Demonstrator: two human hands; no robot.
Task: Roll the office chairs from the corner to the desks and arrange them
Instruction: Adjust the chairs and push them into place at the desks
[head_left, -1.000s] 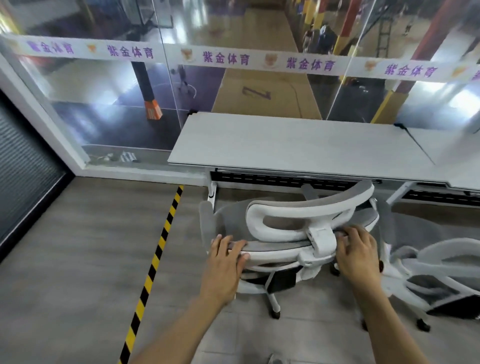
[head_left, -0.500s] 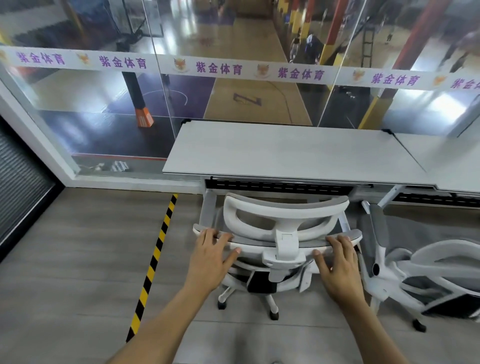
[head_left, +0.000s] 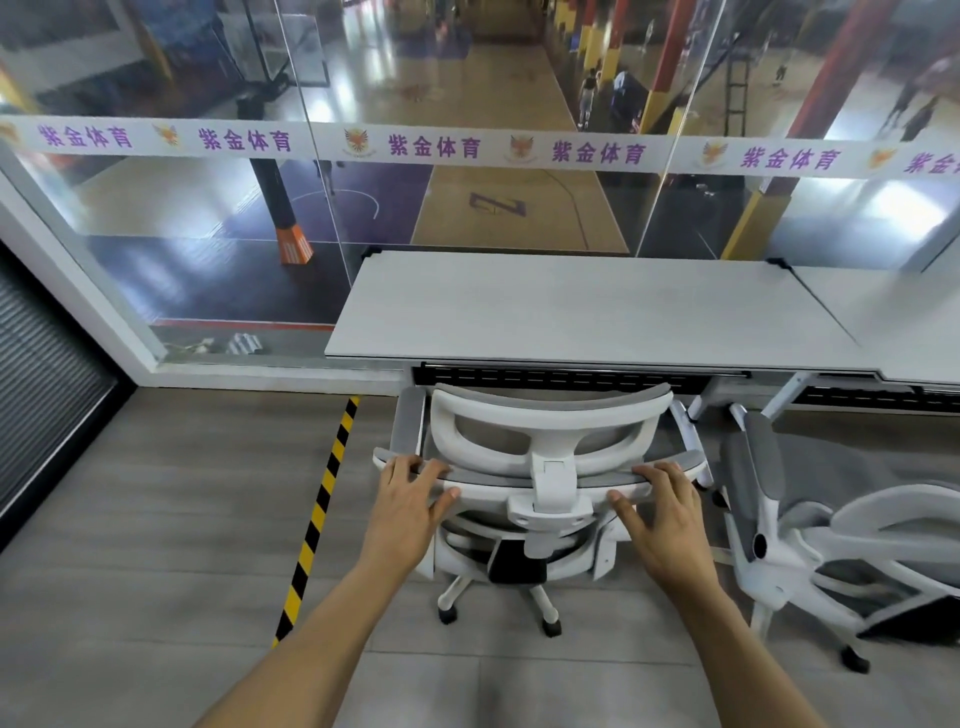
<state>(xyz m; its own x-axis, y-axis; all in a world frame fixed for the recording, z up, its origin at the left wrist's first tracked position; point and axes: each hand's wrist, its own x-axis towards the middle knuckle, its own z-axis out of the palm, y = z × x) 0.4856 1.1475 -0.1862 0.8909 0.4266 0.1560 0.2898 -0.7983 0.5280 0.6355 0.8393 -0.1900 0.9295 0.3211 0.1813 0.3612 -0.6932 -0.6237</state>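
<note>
A white and grey office chair stands square to the left desk, its back towards me and its seat reaching under the desk's front edge. My left hand grips the left end of the backrest's top bar. My right hand grips the right end of the same bar. A second chair of the same kind stands close on the right, turned sideways, in front of the neighbouring desk.
A glass wall with a white lettered band rises behind the desks. A yellow and black tape line runs along the grey floor left of the chair. A dark shutter bounds the far left.
The chair has swung round from an angle to face the desk squarely and rolled in under its edge. Both hands stayed on the backrest bar.
</note>
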